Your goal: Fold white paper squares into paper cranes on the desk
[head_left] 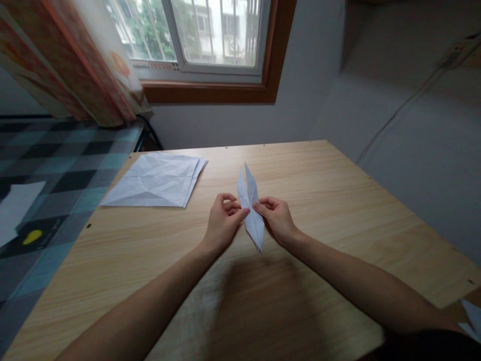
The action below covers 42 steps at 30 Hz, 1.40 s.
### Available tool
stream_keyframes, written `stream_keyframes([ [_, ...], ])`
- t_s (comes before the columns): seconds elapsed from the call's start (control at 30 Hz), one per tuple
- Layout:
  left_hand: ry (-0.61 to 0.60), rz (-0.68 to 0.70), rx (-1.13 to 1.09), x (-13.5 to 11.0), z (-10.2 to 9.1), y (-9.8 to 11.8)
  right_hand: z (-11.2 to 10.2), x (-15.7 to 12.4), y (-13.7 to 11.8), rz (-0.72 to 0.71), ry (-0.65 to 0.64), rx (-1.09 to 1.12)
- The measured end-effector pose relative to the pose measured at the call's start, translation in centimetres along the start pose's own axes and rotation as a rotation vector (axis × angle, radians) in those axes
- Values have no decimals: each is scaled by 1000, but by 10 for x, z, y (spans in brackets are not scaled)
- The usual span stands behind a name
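A folded white paper (254,223), long and narrow with two separate points at its far end, is held above the middle of the wooden table. My left hand (225,218) pinches its left edge, thumb on top and the other fingers curled. From the other side my right hand (276,215) grips the right edge, its thumb resting on the upper face. The fingertips under the paper are hidden.
Several creased white sheets (158,180) lie stacked at the table's far left. The wooden table (361,225) reaches toward a window (218,35). A bed with a checked cover (75,165) stands left, with white paper (17,210) on it. More paper (472,316) shows at lower right.
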State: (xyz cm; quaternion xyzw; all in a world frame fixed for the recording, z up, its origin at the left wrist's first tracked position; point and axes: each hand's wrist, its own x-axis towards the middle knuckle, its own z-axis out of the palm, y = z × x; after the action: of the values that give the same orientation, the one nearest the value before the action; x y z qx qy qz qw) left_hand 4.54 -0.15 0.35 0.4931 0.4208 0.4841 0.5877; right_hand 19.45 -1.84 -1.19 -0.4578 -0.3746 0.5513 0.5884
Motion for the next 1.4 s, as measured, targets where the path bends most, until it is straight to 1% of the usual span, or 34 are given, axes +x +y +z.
stream_keyframes([
  [0.13,-6,6,-10,-1,0,2,1,-1,4,-83,12,18],
  [0.27,5,28,-26,1,0,2,1,-4,6,-160,14,-38],
  [0.4,5,64,-23,2,0,-1,2,-6,6,-180,12,-54],
  [0.53,-24,60,-19,1,0,-5,1,-6,6,-184,7,-29],
  [0.67,-52,57,26,-1,0,-8,1,-7,8,-211,7,-54],
  [0.73,-24,93,30,-2,0,-8,1,-7,7,-215,-6,-68],
  [0.8,33,145,4,-2,2,-8,2,-8,6,-207,-8,-71],
  [0.87,53,167,-18,-3,3,-7,3,-7,4,-197,-7,-56],
  [0.93,21,157,-6,-3,3,-6,3,-6,3,-171,-19,-19],
  [1.03,-47,143,28,-5,2,-7,1,-4,3,-95,-65,74],
  [1.13,-89,158,-23,-6,2,-8,-1,-2,3,-12,-119,177],
  [1.23,-103,202,-56,-7,2,-8,-2,-2,1,43,-156,258],
  [1.4,-112,266,8,-8,1,-10,-1,-2,-2,64,-166,294],
])
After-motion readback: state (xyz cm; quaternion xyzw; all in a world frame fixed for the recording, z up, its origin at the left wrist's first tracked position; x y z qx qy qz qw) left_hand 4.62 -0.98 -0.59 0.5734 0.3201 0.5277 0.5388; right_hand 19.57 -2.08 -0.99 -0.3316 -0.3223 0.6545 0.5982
